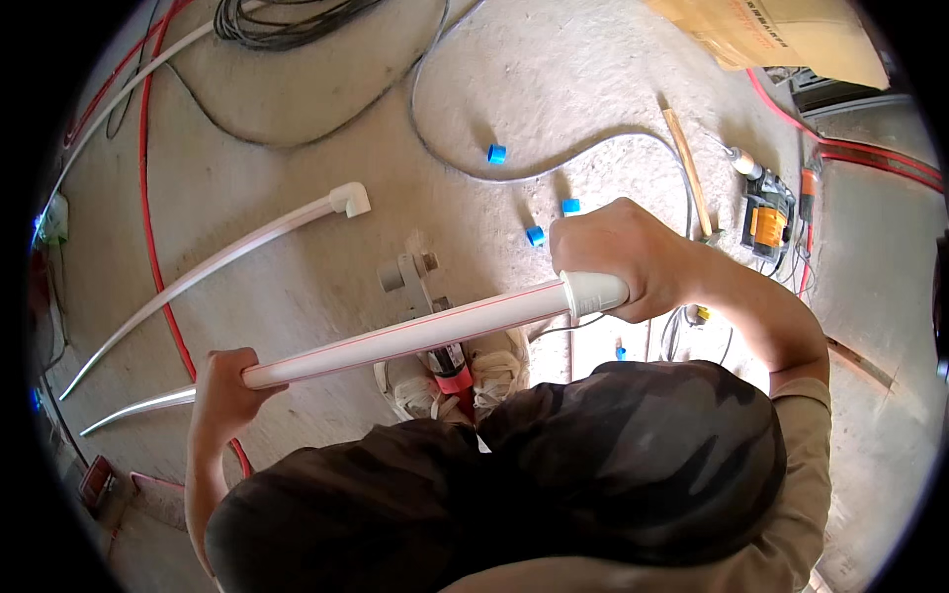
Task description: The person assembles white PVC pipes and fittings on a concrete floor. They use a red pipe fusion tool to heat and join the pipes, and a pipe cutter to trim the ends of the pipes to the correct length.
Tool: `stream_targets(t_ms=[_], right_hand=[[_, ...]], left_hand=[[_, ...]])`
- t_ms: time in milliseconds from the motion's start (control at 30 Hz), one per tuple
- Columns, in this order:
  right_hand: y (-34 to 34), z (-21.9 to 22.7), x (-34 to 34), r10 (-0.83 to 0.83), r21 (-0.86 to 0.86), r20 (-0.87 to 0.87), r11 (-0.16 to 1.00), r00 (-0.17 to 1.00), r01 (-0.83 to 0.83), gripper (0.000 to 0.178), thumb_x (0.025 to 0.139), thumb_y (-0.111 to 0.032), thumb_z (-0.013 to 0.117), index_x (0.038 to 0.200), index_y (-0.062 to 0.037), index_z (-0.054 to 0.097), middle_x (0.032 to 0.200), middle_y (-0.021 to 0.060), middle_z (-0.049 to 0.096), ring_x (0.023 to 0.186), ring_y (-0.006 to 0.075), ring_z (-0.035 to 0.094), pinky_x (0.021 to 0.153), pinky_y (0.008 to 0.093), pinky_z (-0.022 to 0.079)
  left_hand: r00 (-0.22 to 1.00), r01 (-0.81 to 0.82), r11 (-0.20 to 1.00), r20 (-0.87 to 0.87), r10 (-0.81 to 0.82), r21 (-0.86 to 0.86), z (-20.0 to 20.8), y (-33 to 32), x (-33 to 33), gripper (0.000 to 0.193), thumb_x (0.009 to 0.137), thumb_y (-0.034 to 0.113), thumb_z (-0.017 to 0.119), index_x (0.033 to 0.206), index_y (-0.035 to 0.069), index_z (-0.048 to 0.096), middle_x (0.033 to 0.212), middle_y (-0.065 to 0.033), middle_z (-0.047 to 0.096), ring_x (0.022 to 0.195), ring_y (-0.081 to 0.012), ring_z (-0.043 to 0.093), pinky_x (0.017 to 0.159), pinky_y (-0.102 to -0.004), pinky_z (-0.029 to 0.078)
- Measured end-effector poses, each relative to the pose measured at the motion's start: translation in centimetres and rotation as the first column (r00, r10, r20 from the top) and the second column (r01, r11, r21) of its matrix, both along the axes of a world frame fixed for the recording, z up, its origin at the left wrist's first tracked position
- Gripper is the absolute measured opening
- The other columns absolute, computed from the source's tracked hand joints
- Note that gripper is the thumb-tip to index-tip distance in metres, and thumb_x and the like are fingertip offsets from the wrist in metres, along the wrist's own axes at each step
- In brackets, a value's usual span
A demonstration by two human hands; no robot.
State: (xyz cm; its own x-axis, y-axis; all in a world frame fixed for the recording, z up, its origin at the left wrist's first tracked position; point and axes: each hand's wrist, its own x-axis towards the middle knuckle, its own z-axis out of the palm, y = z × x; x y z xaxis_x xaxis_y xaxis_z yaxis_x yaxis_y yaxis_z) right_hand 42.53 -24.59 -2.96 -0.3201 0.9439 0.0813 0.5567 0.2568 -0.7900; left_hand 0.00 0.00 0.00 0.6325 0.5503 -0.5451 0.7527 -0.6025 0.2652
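A long white plastic pipe (425,331) with a thin red stripe lies across in front of me, above my shoes. My left hand (229,383) is closed round it toward its left end. My right hand (623,252) grips the white pipe fitting (596,293) on the pipe's right end; the fingers hide part of the fitting's shape. Below the pipe, between my shoes, stands a pipe fusion welder (450,361) with a metal heating head and a red handle, partly covered by the pipe.
Another white pipe (247,237) with an elbow lies at the left, near a red hose (148,198). Blue caps (496,154), a hammer (687,168) and a rotary drill (766,212) lie on the floor. Black cable (287,25) is coiled at the back; a cardboard box (781,40) sits far right.
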Motion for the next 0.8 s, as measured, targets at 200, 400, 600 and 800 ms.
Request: stream_targets(t_ms=[200, 400, 600, 800], right_hand=[[-0.5, -0.4, -1.1, -0.017, 0.090, -0.034, 0.996, 0.999, 0.020, 0.033, 0.060, -0.007, 0.074, 0.086, -0.0087, 0.053, 0.081, 0.0082, 0.050, 0.068, 0.0317, 0.058, 0.055, 0.0408, 0.046], [-0.8, -0.9, -1.8, 0.016, 0.107, -0.066, 0.994, 0.998, -0.009, 0.030, 0.061, -0.004, 0.073, 0.083, -0.0075, 0.053, 0.080, 0.0078, 0.050, 0.062, 0.0296, 0.057, 0.051, 0.0392, 0.045], [-0.7, -0.8, -1.8, 0.036, 0.091, -0.038, 0.995, 0.999, -0.032, 0.024, 0.067, -0.003, 0.073, 0.084, -0.0063, 0.056, 0.078, 0.0082, 0.053, 0.058, 0.0271, 0.056, 0.049, 0.0378, 0.045], [-0.6, -0.6, -1.6, -0.007, -0.003, -0.063, 1.000, 0.998, 0.007, 0.025, 0.067, -0.005, 0.074, 0.085, -0.0075, 0.057, 0.078, 0.0096, 0.054, 0.065, 0.0312, 0.058, 0.056, 0.0412, 0.046]], left_hand=[[0.980, 0.091, 0.961, 0.146, -0.133, 0.262, -2.2, 0.5, -3.2, 0.039, 0.079, 0.017, 0.080, 0.062, 0.002, 0.048, 0.062, -0.0214, 0.053, 0.060, -0.0465, 0.054, 0.054, -0.0518, 0.038], [0.971, 0.086, 0.959, 0.191, -0.141, 0.271, -2.1, -1.1, -3.2, 0.041, 0.080, 0.015, 0.078, 0.061, 0.003, 0.045, 0.060, -0.0217, 0.050, 0.058, -0.0466, 0.052, 0.053, -0.0520, 0.034], [0.967, 0.095, 0.958, 0.202, -0.153, 0.270, -2.6, -1.3, -3.2, 0.041, 0.079, 0.014, 0.079, 0.061, 0.003, 0.044, 0.059, -0.0219, 0.049, 0.057, -0.0465, 0.052, 0.051, -0.0515, 0.034], [0.972, 0.078, 0.965, 0.197, -0.129, 0.251, -2.4, -1.2, -3.1, 0.038, 0.076, 0.012, 0.079, 0.061, 0.003, 0.045, 0.060, -0.0216, 0.050, 0.058, -0.0468, 0.052, 0.052, -0.0511, 0.035]])
